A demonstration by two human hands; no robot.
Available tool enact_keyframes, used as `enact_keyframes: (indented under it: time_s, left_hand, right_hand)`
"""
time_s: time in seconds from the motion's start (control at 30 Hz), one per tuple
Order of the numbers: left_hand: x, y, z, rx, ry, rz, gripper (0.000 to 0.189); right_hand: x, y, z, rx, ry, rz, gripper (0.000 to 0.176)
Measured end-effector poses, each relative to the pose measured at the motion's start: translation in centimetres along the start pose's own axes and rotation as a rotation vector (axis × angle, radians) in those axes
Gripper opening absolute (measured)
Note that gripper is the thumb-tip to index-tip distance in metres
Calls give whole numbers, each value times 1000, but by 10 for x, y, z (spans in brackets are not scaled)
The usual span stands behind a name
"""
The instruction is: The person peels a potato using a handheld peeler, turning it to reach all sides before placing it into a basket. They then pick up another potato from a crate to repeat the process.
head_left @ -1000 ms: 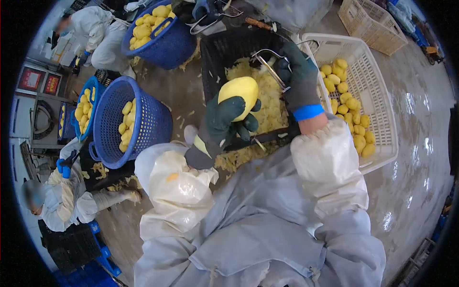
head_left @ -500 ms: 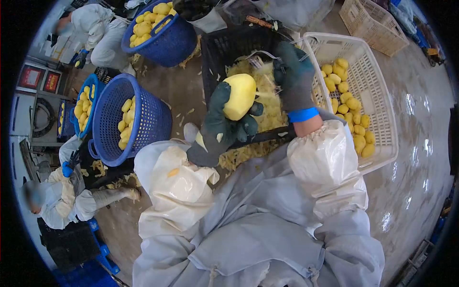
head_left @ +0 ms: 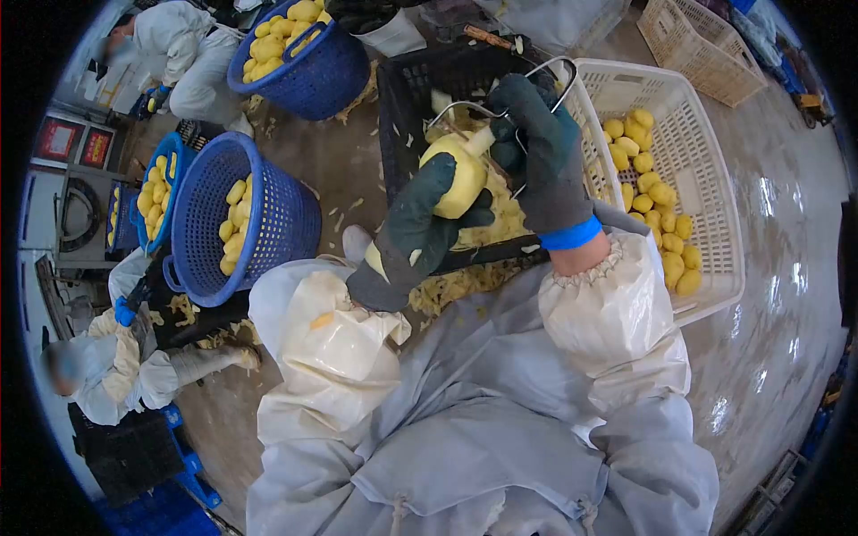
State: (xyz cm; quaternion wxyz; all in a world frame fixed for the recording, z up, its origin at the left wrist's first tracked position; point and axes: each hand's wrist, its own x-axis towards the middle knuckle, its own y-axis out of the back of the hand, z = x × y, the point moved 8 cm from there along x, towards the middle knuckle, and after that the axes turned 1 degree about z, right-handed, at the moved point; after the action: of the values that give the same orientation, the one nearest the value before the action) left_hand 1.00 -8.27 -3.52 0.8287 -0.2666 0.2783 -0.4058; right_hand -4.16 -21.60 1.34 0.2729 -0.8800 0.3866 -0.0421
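My left hand, in a dark green glove, grips a pale yellow peeled potato above a black crate. My right hand, also gloved, holds a metal peeler whose blade lies against the potato's top. A strip of peel sticks up at the blade. The crate under both hands holds a heap of peelings.
A white basket with several peeled potatoes stands to the right. Blue baskets of potatoes stand left and far left. Two other people in white suits sit at the left, one top, one bottom. The floor is wet.
My right hand drew the peeler from the far right back onto the potato. My left hand turned the potato and lifted it slightly.
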Motion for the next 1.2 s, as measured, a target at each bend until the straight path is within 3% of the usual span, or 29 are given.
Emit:
enact_keyframes:
  time_s: [0.03, 0.07, 0.2, 0.3, 0.37, 0.4, 0.43, 0.5, 0.57, 0.63, 0.67, 0.7, 0.77, 0.83, 0.87, 0.9, 0.97, 1.0, 1.03, 1.1, 1.17, 1.2]
  left_hand:
    - [0, 3, 6, 127, -52, 45, 63]
    - [1, 3, 9, 38, -27, 3, 61]
    - [-2, -11, 13, 75, -52, -51, 61]
    - [-3, -17, 14, 229, -72, -131, 61]
    - [-9, -11, 4, 178, 92, -172, 63]
    - [-11, -18, 6, 134, 101, -152, 64]
    - [-9, -18, 9, 135, 95, -159, 64]
    - [-7, -10, 6, 118, 76, -117, 66]
    - [-8, -6, 2, 169, 53, -94, 67]
    - [-10, -10, 3, 170, 84, -122, 67]
    - [-10, -13, 5, 172, 95, -139, 67]
    - [-9, -16, 9, 182, 91, -148, 67]
    - [-8, -13, 11, 232, 36, -47, 66]
    - [-7, -6, 4, 270, 15, -52, 65]
    - [-8, 0, 0, 231, 45, -56, 65]
    - [-8, 3, -1, 188, 65, -61, 65]
    - [-7, 0, 5, 156, 76, -72, 65]
    - [-6, -6, 10, 163, 53, -71, 64]
    - [-7, -9, 10, 158, 32, -60, 64]
    - [-5, 0, 3, 106, 18, -58, 62]
    - [-4, -3, 6, 38, 53, -62, 62]
    - [-5, -5, 8, 8, 59, -69, 62]
  right_hand:
    - [6, 6, 5, 32, 24, 49, 24]
    - [12, 11, 4, -13, 78, -33, 24]
    - [7, 11, -1, 10, 85, 5, 25]
    - [10, 3, 5, -135, 91, -51, 24]
    - [44, 40, 0, -237, 463, 90, 23]
    - [51, 52, 7, 32, 329, 44, 23]
    - [38, 37, -10, 31, 338, 40, 23]
    - [1, 2, -22, -140, 139, -19, 19]
    - [-5, -2, -11, -86, 67, -23, 17]
    - [29, 28, 6, -124, 212, 70, 17]
    - [42, 46, -5, -243, 617, 166, 18]
    - [57, 58, 13, 26, 261, 89, 19]
    - [12, 11, -20, -54, 206, -57, 21]
    - [-8, -11, -5, -122, 94, -64, 21]
    - [8, 4, 6, -328, 224, -66, 21]
    - [31, 24, 17, -324, 228, -63, 21]
    - [66, 66, 24, 11, 249, 104, 22]
    - [15, 6, -29, 97, 267, -114, 19]
    - [3, -7, -31, 85, 260, -127, 19]
    - [-7, -9, -8, -92, 6, -56, 16]
    - [25, 19, 19, -155, 68, -65, 19]
    - [33, 20, -5, -77, 229, -16, 23]
